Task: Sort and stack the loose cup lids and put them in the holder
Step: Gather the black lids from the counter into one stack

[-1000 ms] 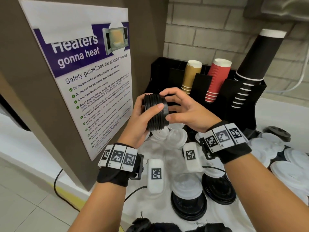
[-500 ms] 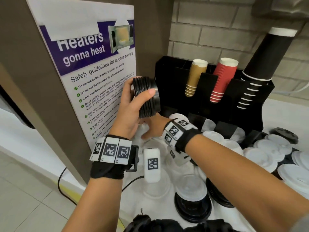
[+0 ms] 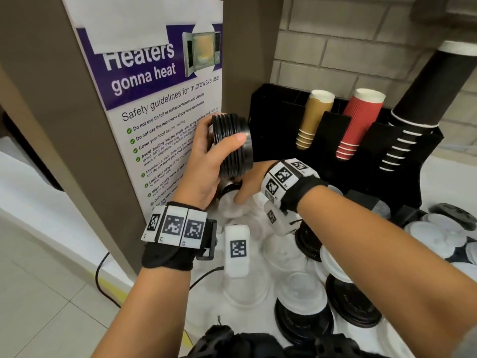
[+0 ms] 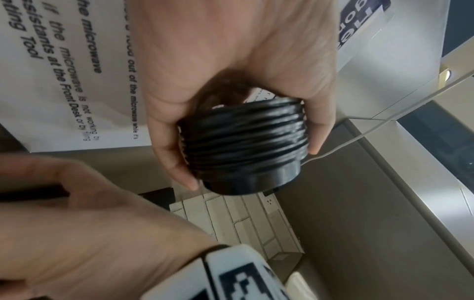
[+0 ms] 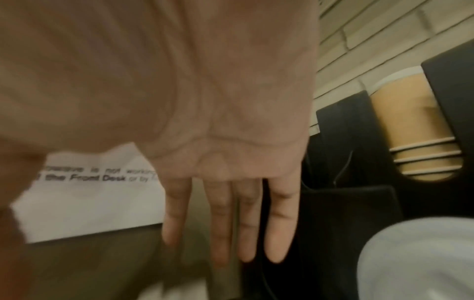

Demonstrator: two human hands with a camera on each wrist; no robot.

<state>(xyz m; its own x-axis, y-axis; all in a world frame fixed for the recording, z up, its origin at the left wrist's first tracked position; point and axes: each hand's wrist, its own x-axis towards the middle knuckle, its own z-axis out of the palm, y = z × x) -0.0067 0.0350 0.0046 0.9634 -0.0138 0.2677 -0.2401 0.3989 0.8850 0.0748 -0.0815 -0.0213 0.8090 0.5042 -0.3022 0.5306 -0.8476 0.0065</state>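
My left hand (image 3: 224, 135) grips a stack of several black lids (image 3: 233, 147) on its side, held up in front of the poster; thumb and fingers curl round the ribbed stack (image 4: 243, 150). My right hand (image 3: 246, 192) reaches low under that stack, over white lids and a loose black lid (image 3: 231, 188) on the counter. Its fingers (image 5: 246, 223) are straight and hold nothing. The black holder (image 3: 281, 112) stands just behind, against the brick wall.
The holder carries gold cups (image 3: 313, 120), red cups (image 3: 360, 122) and tall black cups (image 3: 423, 104). Loose clear lids (image 3: 299, 293), black lids (image 3: 353, 306) and white lids (image 3: 444, 228) cover the white counter. A poster panel (image 3: 160, 99) walls off the left.
My right hand let go of the black stack and dropped beneath it toward the counter. My left hand raised the stack up and left, toward the poster.
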